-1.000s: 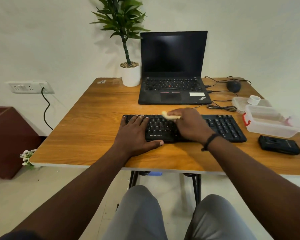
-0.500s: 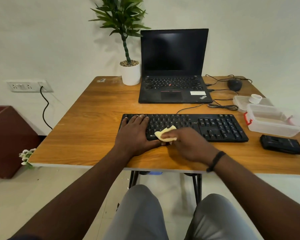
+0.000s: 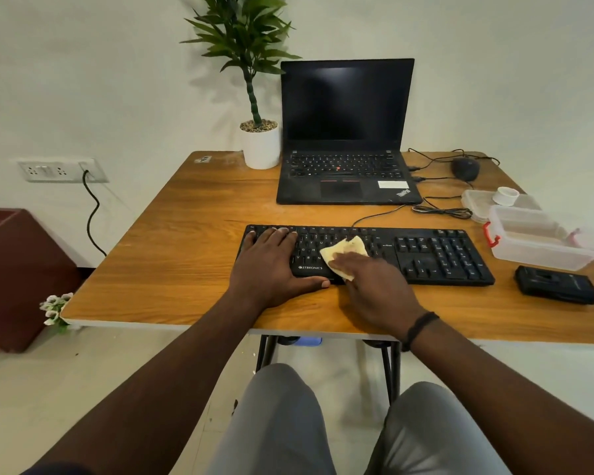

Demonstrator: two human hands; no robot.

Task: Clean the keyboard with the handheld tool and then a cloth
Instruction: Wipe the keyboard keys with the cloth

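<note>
Cloth [image 3: 344,250], pale yellow, lies mid-keyboard under the right hand [image 3: 374,286], whose fingers press it flat onto the keys. Left hand [image 3: 271,265] rests fingers-together on the black Zebronics keyboard [image 3: 439,255] at its left end, thumb along the front edge, on the wooden desk [image 3: 172,262].

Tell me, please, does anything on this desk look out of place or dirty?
The cloth under the right hand on the keyboard shows brownish smudges. Otherwise nothing stands out.

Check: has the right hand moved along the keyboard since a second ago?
Yes. The right hand with the cloth moved from the keyboard's far edge toward its near edge.
</note>
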